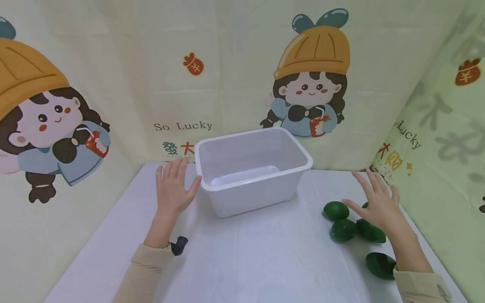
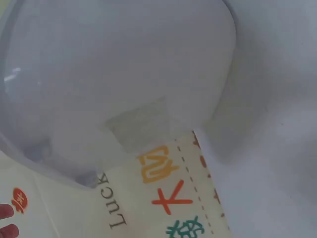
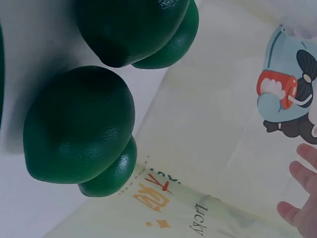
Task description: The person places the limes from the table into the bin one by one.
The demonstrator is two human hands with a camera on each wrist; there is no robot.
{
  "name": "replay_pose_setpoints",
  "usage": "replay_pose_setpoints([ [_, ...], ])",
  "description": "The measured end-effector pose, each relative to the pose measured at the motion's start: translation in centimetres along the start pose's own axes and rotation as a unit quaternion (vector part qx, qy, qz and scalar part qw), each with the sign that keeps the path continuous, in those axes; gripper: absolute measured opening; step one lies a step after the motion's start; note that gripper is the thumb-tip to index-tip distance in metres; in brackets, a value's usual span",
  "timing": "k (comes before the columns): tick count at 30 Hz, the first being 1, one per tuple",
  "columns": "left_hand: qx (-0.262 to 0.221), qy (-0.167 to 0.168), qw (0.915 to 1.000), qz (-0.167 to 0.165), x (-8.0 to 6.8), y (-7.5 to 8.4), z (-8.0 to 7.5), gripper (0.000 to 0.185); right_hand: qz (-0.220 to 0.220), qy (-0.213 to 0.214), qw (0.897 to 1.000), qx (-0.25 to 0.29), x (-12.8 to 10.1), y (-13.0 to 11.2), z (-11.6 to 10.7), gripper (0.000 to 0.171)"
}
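An empty white plastic bin (image 1: 254, 198) stands in the middle of the white table. My left hand (image 1: 173, 185) hovers flat beside its left wall, fingers straight, with the thumb tip at the bin's near corner. I cannot tell whether it touches. The left wrist view shows that bin wall (image 2: 114, 74) close up and two fingertips (image 2: 7, 220). My right hand (image 1: 377, 198) is spread open, holding nothing, above several dark green avocado-like fruits (image 1: 343, 229) at the right. The right wrist view shows two of these fruits (image 3: 79, 124) close up and my fingertips (image 3: 302, 198).
One green fruit (image 1: 380, 265) lies nearer me, by my right sleeve. A cartoon-printed curtain (image 1: 227, 63) hangs behind and on both sides of the table (image 1: 242, 261). A small dark device (image 1: 179, 245) sits at my left wrist.
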State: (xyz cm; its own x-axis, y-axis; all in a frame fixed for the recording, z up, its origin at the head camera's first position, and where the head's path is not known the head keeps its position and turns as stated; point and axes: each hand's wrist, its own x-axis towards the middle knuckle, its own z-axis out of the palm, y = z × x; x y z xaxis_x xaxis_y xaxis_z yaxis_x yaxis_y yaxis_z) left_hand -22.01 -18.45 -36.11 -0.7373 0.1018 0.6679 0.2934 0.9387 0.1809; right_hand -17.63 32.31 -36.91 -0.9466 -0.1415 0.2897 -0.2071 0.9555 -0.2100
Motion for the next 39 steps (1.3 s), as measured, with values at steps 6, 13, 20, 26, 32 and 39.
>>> replay_pose_setpoints([
  [6,-0.002,0.047,0.9969,0.062,0.1,2.1,0.2,0.061,-0.041,0.034,0.999,0.006,-0.9,-0.1,0.6,0.078],
  [13,-0.002,0.047,0.9926,0.112,-0.1,4.3,1.0,0.058,-0.054,0.030,0.998,-0.002,-2.3,-0.1,1.6,0.074],
  [20,0.002,0.026,0.9890,0.145,-0.6,5.6,2.0,0.050,-0.044,0.026,0.999,-0.010,-4.0,0.4,2.2,0.073],
  [26,0.005,0.010,0.9880,0.154,-0.9,6.0,2.9,0.046,-0.032,0.028,0.999,-0.017,-5.3,0.9,2.5,0.073],
  [32,0.011,0.012,0.9860,0.166,-1.3,6.2,3.5,0.039,0.002,0.015,1.000,-0.021,-6.9,1.5,2.5,0.075],
  [39,0.031,0.029,0.9817,0.186,-1.4,6.4,4.0,0.037,0.025,0.013,0.999,-0.019,-9.0,2.7,3.2,0.074],
])
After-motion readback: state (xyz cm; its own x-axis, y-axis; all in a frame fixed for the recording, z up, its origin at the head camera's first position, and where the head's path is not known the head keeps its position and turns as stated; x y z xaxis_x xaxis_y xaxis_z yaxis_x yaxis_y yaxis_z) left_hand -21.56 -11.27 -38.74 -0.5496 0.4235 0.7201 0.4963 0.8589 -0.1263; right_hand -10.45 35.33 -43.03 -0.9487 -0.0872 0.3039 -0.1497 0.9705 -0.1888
